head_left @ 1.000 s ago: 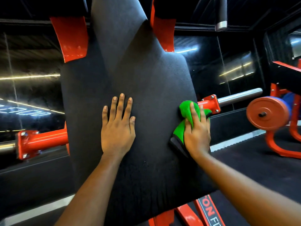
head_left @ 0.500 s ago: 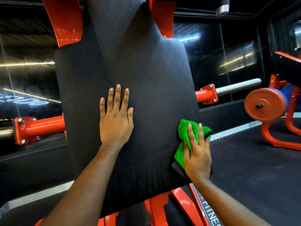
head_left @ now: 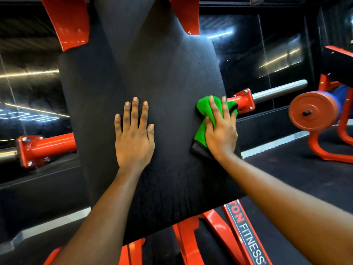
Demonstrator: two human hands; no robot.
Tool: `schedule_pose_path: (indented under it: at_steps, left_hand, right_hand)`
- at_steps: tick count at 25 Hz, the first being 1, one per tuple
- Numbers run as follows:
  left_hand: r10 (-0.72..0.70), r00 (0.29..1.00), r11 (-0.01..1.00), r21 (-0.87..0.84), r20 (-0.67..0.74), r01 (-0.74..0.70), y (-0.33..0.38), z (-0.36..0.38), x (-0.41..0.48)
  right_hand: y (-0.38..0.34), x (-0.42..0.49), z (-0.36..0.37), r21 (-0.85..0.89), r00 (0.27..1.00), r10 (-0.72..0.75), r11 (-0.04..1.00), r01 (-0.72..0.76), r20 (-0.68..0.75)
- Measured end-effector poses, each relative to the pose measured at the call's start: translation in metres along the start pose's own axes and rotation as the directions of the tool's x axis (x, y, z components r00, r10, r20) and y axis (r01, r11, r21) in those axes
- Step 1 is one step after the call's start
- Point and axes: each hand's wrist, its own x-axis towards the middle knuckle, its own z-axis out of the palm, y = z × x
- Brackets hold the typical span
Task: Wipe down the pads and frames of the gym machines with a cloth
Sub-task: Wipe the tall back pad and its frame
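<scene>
A large black pad (head_left: 156, 77) of a red-framed gym machine fills the middle of the view. My left hand (head_left: 133, 136) lies flat on the pad's centre with fingers straight and spread. My right hand (head_left: 221, 131) presses a bunched green cloth (head_left: 203, 119) with a dark edge against the pad's right border, its fingers straight over the cloth. The red frame (head_left: 189, 243) shows below the pad, and two red brackets (head_left: 68, 22) stand above it.
Red arms with steel weight pegs stick out on the left (head_left: 45, 148) and on the right (head_left: 278, 88). An orange weight plate (head_left: 313, 111) on another red machine stands at the far right. Mirrored walls lie behind, dark rubber floor (head_left: 298, 169) below.
My right hand has slid the green cloth up the pad's right edge from its lower position half a second ago. My left hand has stayed flat on the pad.
</scene>
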Motion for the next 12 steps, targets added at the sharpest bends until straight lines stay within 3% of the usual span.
schedule_pose_path:
  at_steps: [3,6,12]
  left_hand:
    - [-0.012,1.0,1.0,0.004,-0.001,0.012,0.002,0.001,0.0]
    - [-0.011,1.0,1.0,0.006,0.0,0.011,0.002,0.001,-0.001]
    - [0.004,0.995,0.998,-0.063,0.103,0.002,0.002,-0.011,-0.005]
  right_hand:
    - [-0.011,0.008,0.006,-0.06,0.997,-0.076,0.995,0.074,-0.017]
    - [0.007,-0.051,0.012,-0.105,0.986,-0.161,0.982,0.157,-0.036]
    - [0.049,-0.186,0.009,-0.127,0.979,-0.146,0.978,0.164,0.14]
